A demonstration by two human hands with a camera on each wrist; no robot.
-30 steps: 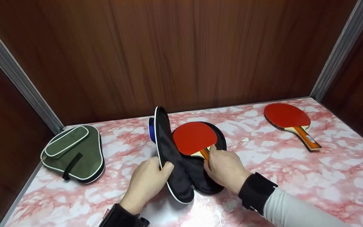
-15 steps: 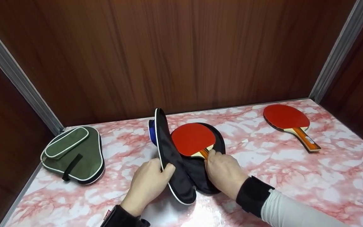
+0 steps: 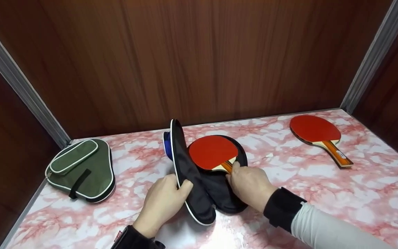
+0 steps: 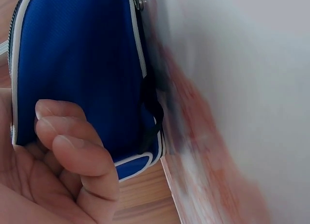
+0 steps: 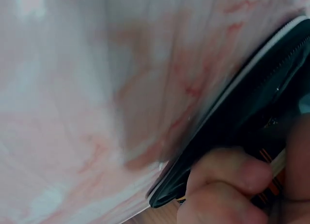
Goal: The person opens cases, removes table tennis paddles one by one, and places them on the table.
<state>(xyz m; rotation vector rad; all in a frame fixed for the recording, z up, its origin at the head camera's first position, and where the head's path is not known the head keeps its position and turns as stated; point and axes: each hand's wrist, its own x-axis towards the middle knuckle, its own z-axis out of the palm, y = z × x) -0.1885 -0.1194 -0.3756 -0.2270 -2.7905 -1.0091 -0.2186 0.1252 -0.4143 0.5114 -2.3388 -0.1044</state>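
Observation:
A blue paddle case [image 4: 82, 54] with white piping and a black lining lies unzipped in front of me. My left hand [image 3: 166, 197] pinches the edge of its raised flap [image 3: 188, 173], thumb on the inside and fingers against the blue outside. In the case's lower half [image 3: 225, 197] is a table tennis paddle [image 3: 212, 152] with a red face. My right hand [image 3: 250, 183] grips its striped orange handle [image 3: 227, 166], most of which the fingers hide. The right wrist view shows those fingers [image 5: 227, 175] curled at the handle, beside the zipper edge.
A green paddle case [image 3: 85, 169] with a black strap lies closed on the left of the pink marbled table [image 3: 143, 152]. A second red paddle [image 3: 314, 129] rests at the back right, its handle toward me. Wood-grain panels [image 3: 199, 62] rise behind and at both sides.
Almost nothing differs. The right hand and the gripped paddle have shifted very slightly, while the left hand keeps its hold on the raised flap.

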